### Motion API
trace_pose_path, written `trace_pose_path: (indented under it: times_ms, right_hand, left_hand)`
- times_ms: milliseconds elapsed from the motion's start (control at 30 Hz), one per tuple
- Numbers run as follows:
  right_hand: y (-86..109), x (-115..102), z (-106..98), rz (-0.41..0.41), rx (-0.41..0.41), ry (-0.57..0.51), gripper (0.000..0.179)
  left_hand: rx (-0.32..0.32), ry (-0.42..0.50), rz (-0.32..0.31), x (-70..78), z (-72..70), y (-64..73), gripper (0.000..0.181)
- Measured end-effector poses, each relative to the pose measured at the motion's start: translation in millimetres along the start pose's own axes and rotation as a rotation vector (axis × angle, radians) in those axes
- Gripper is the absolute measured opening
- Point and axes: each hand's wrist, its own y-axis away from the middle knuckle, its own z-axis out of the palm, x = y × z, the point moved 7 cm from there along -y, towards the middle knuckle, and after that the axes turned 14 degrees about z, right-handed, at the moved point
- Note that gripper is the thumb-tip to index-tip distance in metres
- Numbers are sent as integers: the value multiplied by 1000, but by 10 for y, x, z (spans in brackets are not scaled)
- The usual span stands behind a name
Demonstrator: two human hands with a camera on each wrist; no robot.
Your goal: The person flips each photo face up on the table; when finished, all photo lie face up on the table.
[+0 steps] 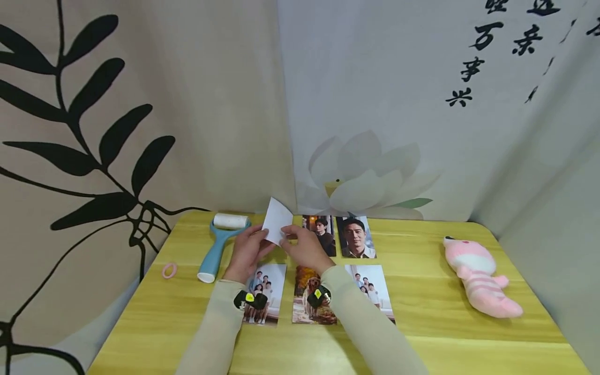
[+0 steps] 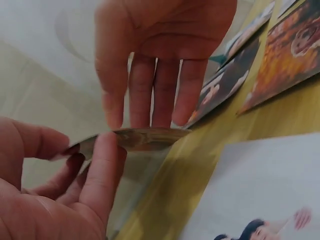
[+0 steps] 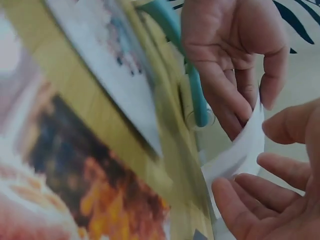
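Note:
A photo print (image 1: 277,219), its white back toward the head camera, stands tilted between my hands above the table's back edge. My left hand (image 1: 247,250) pinches it by its left side, thumb and fingers on opposite faces. In the left wrist view its dark printed face (image 2: 150,139) shows, slightly bowed. My right hand (image 1: 307,249) touches the print from the right with fairly straight fingers, seen along the white side (image 3: 245,145) in the right wrist view. Below my hands lie a family photo (image 1: 274,281) and a dog photo (image 1: 305,299), partly covered by my wrists.
A blue-handled lint roller (image 1: 214,255) lies left of my hands, with a pink ring (image 1: 170,270) farther left. Two portrait photos (image 1: 323,245) (image 1: 357,242) and another family photo (image 1: 375,278) lie to the right. A pink plush toy (image 1: 480,278) rests at far right; a curtain (image 1: 234,130) hangs behind.

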Motion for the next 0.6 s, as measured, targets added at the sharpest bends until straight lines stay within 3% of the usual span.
trace_pose_path:
  times_ms: [267,467,600]
  right_hand:
    - [50,56,-151,8,-34,-176,41]
    - [55,117,-252,97,-74,-406,43]
    - [55,156,-325,156,-69,-501,47]
  left_hand:
    - [-58,16,85,57,273,71,40]
    - [-99,-108,154,110,433,129,37]
    - [-165,-264,224,148,536,204,33]
